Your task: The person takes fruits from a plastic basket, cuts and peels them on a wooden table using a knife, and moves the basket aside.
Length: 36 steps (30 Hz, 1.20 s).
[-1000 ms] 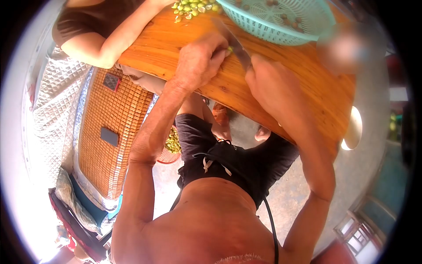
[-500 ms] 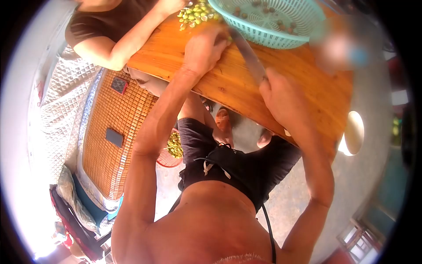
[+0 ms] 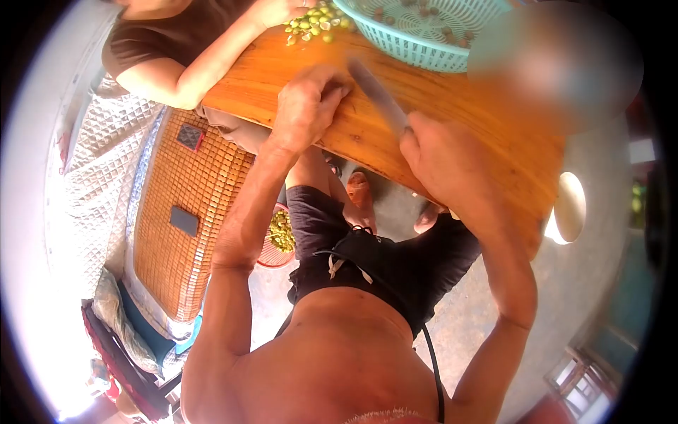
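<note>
My right hand is closed around the handle of a knife, whose blade points up and left over the wooden table. My left hand is at the table's near edge, left of the blade and apart from it. Its fingers are curled together, and whatever they may pinch is hidden. Beyond it lies a pile of small green-yellow fruits, some apparently cut with pale faces. A turquoise plastic basket with several round brown things inside stands behind the blade.
Another person's arm rests at the table's left end, that hand by the fruit pile. Below the table edge, a red basket holds green-yellow pieces beside my leg. A woven mat lies to the left. A blurred patch covers the table's far right.
My left hand has drawn back toward me and slightly left, away from the fruit pile. The knife and my right hand have shifted a little left.
</note>
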Tool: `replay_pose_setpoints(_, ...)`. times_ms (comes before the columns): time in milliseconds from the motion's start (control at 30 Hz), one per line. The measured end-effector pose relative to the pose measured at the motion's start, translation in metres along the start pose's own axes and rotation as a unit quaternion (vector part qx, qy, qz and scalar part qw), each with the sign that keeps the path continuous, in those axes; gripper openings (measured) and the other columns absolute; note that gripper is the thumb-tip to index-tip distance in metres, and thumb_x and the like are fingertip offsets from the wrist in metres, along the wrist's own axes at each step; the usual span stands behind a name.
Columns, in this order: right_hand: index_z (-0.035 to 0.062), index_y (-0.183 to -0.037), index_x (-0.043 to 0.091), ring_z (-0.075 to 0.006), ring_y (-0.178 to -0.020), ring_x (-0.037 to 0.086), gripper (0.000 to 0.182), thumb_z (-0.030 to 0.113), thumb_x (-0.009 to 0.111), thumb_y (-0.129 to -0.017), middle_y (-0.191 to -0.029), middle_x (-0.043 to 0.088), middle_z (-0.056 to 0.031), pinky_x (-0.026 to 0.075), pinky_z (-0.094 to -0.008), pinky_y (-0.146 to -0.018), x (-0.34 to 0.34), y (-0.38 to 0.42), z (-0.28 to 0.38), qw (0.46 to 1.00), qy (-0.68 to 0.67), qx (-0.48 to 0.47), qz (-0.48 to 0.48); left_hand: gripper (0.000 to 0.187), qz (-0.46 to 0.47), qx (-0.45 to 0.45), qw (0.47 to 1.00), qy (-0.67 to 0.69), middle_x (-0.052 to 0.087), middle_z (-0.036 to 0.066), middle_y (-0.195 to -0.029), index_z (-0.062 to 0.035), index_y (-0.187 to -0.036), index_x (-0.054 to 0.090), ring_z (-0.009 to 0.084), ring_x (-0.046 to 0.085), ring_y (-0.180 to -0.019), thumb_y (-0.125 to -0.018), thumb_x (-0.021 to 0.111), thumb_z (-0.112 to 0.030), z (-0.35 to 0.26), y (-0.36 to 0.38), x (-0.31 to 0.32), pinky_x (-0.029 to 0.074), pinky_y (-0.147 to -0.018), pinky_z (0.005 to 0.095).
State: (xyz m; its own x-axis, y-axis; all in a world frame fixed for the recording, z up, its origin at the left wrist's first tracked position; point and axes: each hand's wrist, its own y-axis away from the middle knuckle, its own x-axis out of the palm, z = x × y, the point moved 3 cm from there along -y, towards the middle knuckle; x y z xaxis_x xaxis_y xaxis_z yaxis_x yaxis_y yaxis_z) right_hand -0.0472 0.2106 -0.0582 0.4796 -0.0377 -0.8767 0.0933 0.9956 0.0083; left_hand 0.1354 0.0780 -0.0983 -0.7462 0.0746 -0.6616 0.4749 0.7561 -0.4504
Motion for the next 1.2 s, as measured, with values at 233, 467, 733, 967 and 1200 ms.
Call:
replay_pose_setpoints(233, -0.0019, -0.094, 0.061, -0.0534, -0.087, 0.061, 0.024, 0.021, 0.054, -0.099, -0.089, 0.065, -0.0306, 0.046, -0.0604, -0.076, 0.002, -0.001, 0.005, 1.0, -0.009, -0.025, 0.01, 0.014, -0.012, -0.022, 1.0, -0.011, 0.072, 0.011, -0.098, -0.0042, -0.105, 0.072, 0.0235, 0.073, -0.091, -0.092, 0.073, -0.007, 0.005, 0.004, 0.0, 0.057, -0.082, 0.0332)
replay_pose_setpoints(467, -0.0013, -0.093, 0.061, -0.0489, -0.082, 0.066, 0.021, 0.019, 0.056, -0.098, -0.083, 0.068, -0.0279, 0.051, -0.0579, -0.075, 0.007, -0.004, 0.009, 0.999, 0.024, -0.042, 0.004, 0.014, -0.035, 0.003, 0.999, -0.022, 0.071, 0.012, -0.099, -0.0036, -0.103, 0.073, 0.0255, 0.071, -0.089, -0.09, 0.075, -0.007, 0.006, 0.005, -0.001, 0.056, -0.081, 0.0346)
replay_pose_setpoints(733, -0.0008, -0.092, 0.063, -0.0445, -0.079, 0.072, 0.017, 0.016, 0.06, -0.093, -0.078, 0.071, -0.026, 0.057, -0.053, -0.071, 0.016, -0.019, 0.022, 0.995, 0.079, -0.056, 0.004, 0.013, -0.045, 0.016, 0.999, -0.021, 0.071, 0.011, -0.094, -0.0044, -0.101, 0.073, 0.0267, 0.07, -0.085, -0.088, 0.076, -0.008, 0.009, 0.004, 0.0, 0.056, -0.077, 0.0357)
replay_pose_setpoints(967, -0.0022, -0.09, 0.06, -0.0484, -0.08, 0.067, 0.019, 0.016, 0.058, -0.095, -0.081, 0.068, -0.0292, 0.052, -0.0571, -0.072, 0.017, -0.023, 0.028, 0.998, 0.053, -0.039, -0.009, 0.008, -0.045, 0.007, 0.999, 0.002, 0.069, 0.015, -0.092, -0.0077, -0.094, 0.071, 0.038, 0.067, -0.087, -0.086, 0.072, -0.009, 0.006, 0.004, 0.0, 0.055, -0.078, 0.0452)
replay_pose_setpoints(1200, -0.002, -0.09, 0.06, -0.0508, -0.08, 0.064, 0.023, 0.02, 0.055, -0.098, -0.081, 0.067, -0.0287, 0.049, -0.0592, -0.073, 0.021, -0.024, 0.026, 0.997, 0.012, -0.067, -0.035, 0.01, -0.048, 0.024, 0.998, -0.034, 0.071, 0.012, -0.094, -0.0053, -0.098, 0.073, 0.0296, 0.07, -0.086, -0.088, 0.074, -0.007, 0.008, 0.007, 0.001, 0.056, -0.078, 0.0366)
